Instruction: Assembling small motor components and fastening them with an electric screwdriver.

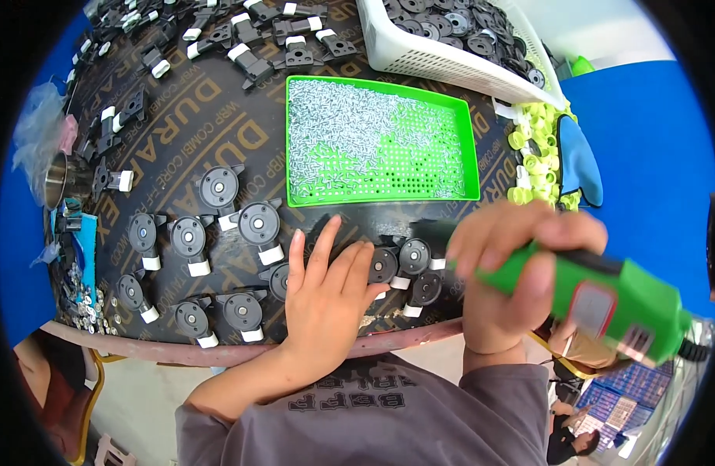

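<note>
My right hand (503,268) is wrapped round a green electric screwdriver (653,307), its dark nose pointing left and its cord end at the right. Both are slightly blurred. My left hand (326,307) lies with fingers spread over the black parts near the table's front edge, partly hiding a round-headed part (279,280). Just right of its fingers are a few black wheel-topped parts (414,256) with white ends, close to the screwdriver's nose. More such assemblies (242,311) sit in loose rows to the left. Whether the bit touches a part, I cannot tell.
A green perforated tray (474,151) holds many small silver screws. Behind it stands a white basket (431,66) of black discs. Yellow-green plastic pieces (538,147) and a blue item (581,163) lie right. Black brackets (252,66) fill the far left; small metal pieces (89,314) lie left.
</note>
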Demonstrator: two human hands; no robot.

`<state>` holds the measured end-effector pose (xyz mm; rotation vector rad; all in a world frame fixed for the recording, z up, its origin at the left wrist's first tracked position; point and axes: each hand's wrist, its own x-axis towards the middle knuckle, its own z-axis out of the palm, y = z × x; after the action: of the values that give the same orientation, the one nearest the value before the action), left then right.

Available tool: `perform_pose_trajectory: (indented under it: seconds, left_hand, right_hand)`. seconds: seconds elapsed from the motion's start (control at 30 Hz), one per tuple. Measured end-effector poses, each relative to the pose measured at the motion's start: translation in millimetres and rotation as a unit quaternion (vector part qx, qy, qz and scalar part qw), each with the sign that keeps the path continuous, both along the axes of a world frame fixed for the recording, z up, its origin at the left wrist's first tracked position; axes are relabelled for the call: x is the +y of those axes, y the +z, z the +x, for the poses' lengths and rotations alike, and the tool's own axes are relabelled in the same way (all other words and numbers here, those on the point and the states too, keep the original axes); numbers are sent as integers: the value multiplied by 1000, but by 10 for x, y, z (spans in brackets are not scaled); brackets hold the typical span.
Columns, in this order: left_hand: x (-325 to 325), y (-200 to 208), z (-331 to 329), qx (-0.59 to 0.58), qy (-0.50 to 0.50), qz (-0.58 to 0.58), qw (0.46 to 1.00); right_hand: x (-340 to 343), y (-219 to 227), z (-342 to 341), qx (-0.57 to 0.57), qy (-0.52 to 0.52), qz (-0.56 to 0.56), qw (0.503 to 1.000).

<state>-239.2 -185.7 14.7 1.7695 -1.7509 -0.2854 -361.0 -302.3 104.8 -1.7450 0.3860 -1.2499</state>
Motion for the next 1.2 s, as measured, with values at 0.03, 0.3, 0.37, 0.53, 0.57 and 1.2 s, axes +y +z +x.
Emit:
perform_pose_trajectory:
  seconds: [0.03, 0.3, 0.37, 0.53, 0.57, 1.2]
  left_hand:
    - [6, 8, -4, 2, -3, -1, 1000]
    - [-8, 19, 11, -12, -9, 8, 1000]
    - [-4, 6, 4, -16, -5, 5, 1000]
    - [-9, 8, -10, -25, -4, 11, 1000]
    - [-7, 13, -8, -23, -3, 8, 1000]
    - [-12, -8, -5, -5, -6, -21, 1000]
  right_hand:
    - [-65, -54, 50, -28, -67, -18, 997]
    - [-537, -391, 76, -36, -93, 13, 995]
    - [-547, -407, 68, -26, -89, 14, 996]
    - [-558, -412, 38, -10, -83, -7, 996]
    - [-548, -409, 48, -9, -83, -9, 996]
    - [401, -53, -226, 47, 108, -27, 993]
